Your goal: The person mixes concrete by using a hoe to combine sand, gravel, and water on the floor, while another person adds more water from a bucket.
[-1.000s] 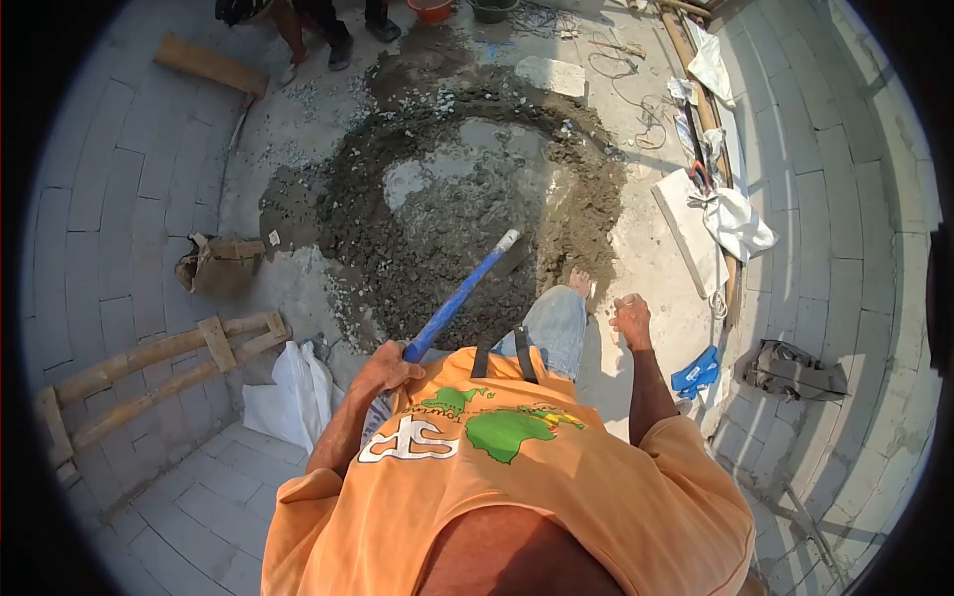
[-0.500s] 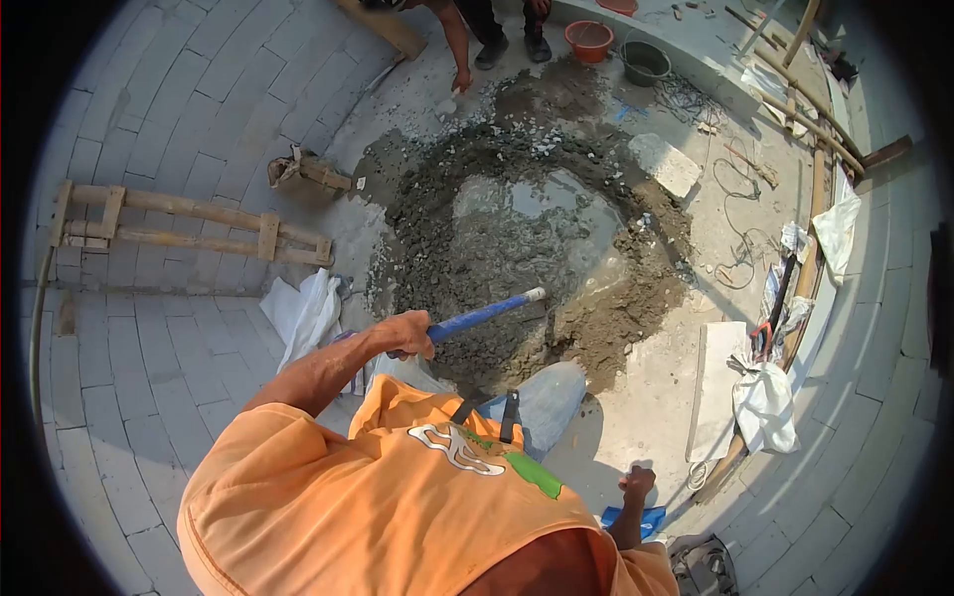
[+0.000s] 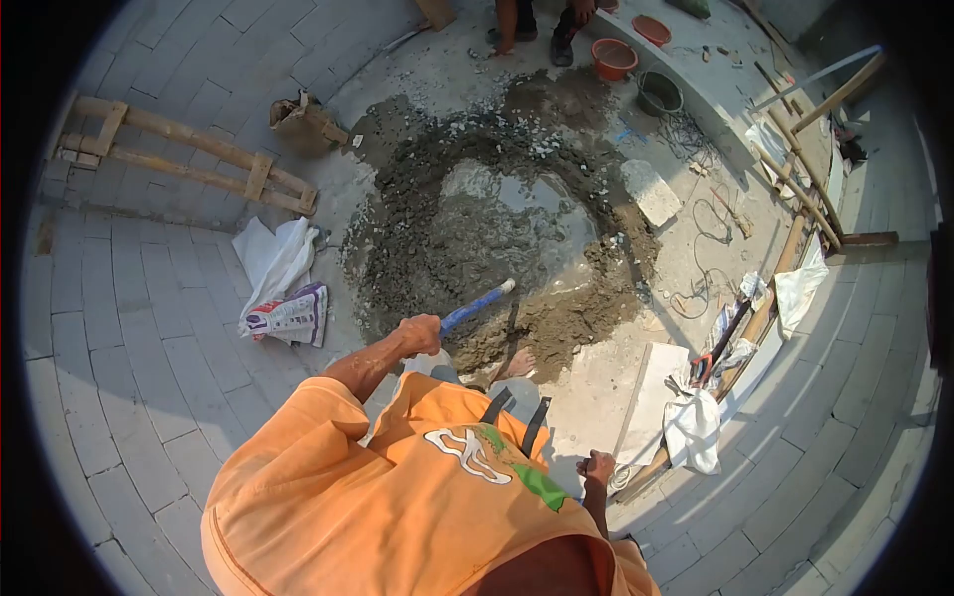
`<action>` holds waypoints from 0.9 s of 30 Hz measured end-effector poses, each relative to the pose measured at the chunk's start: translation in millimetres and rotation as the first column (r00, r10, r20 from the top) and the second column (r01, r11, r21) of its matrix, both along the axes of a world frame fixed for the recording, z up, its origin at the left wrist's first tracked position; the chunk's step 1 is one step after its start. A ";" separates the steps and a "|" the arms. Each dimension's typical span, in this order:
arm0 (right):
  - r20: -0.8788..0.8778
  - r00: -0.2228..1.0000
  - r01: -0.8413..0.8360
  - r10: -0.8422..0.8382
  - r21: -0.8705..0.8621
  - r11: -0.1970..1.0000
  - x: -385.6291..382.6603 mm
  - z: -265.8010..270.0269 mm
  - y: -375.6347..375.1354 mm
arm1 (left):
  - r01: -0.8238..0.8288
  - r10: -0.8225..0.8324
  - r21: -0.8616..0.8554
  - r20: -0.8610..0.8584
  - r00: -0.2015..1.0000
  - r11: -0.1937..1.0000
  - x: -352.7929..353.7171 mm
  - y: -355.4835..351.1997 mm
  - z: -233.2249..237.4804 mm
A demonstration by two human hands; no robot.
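A blue pole (image 3: 479,306) with a pale tip slants up to the right over wet grey mortar, and my left hand (image 3: 421,334) is wrapped round it. Its lower part is hidden by my hand and body. My right hand (image 3: 596,466) is low on the right with its fingers curled; what it holds, if anything, I cannot make out. The mortar (image 3: 497,243) lies in a rough ring of mix with a watery middle. A bare foot (image 3: 519,363) shows at its near edge.
Another person's hand (image 3: 504,45) reaches to the ground at the top. Red buckets (image 3: 613,60) and a dark bucket (image 3: 660,93) stand beyond the mortar. A wooden ladder-like frame (image 3: 189,159) leans left; white sacks (image 3: 276,260) lie below it. Poles (image 3: 810,189) and a pale slab (image 3: 651,397) are right.
The view has shifted. My left hand still grips the pole, whose tip sits a little nearer me. My right hand is closer to my body. The bare foot has come into view.
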State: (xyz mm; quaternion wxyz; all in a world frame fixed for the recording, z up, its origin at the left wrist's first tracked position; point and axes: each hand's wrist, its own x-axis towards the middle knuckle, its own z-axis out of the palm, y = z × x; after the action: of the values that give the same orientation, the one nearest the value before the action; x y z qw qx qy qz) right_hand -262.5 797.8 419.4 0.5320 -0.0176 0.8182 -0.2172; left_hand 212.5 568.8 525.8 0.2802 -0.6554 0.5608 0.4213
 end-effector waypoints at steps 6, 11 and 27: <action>-0.162 0.947 -0.278 0.276 0.010 0.961 -11.0 2.0 -35.9 | -0.019 0.018 -0.127 -0.009 1.000 0.992 -4.4 28.0 -4.9; -0.152 0.921 -0.366 0.359 -0.021 0.930 -15.1 23.2 -73.3 | -0.094 0.085 -0.127 -0.072 0.994 0.987 6.4 67.0 -16.2; -0.240 0.875 -0.425 0.421 0.036 0.904 5.1 16.4 87.7 | -0.159 0.117 -0.267 -0.169 0.979 0.950 36.4 155.5 -8.5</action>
State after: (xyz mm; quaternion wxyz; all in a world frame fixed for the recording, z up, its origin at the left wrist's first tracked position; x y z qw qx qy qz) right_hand -257.4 885.5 435.8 0.4626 -0.2272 0.8512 -0.0994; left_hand 248.9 724.2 517.3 0.1114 -0.6920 0.5869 0.4053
